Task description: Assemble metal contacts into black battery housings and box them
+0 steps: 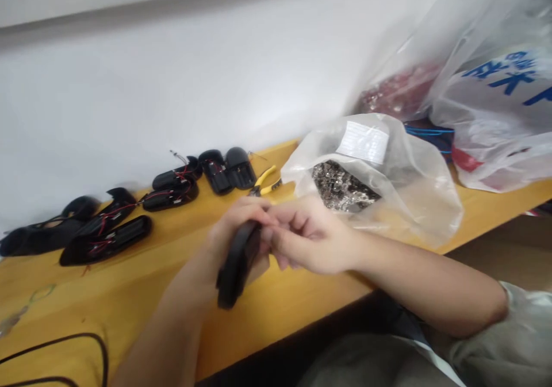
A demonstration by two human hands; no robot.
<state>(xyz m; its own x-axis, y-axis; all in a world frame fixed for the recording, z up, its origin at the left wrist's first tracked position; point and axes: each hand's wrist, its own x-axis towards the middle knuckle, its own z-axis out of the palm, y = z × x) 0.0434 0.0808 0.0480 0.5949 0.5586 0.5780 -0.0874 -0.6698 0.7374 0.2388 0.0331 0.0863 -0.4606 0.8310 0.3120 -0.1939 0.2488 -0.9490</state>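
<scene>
In front of the yellow-handled pliers (269, 182), on the wearer's side, the black casing (237, 269) is held above the tabletop (161, 252). The left grip (225, 227) is wrapped around it; the right grip (313, 237) is pinched together at its edge, what it pinches hidden. The casing looks light and stiff, probably smooth enough to slip; its long sides should give the safest hold, sparing any delicate inner parts.

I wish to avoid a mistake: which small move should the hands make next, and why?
Perhaps tilt the black piece so its broad face shows: it appears nearly edge-on, and the left hand and right hand crowd its upper end.
</scene>
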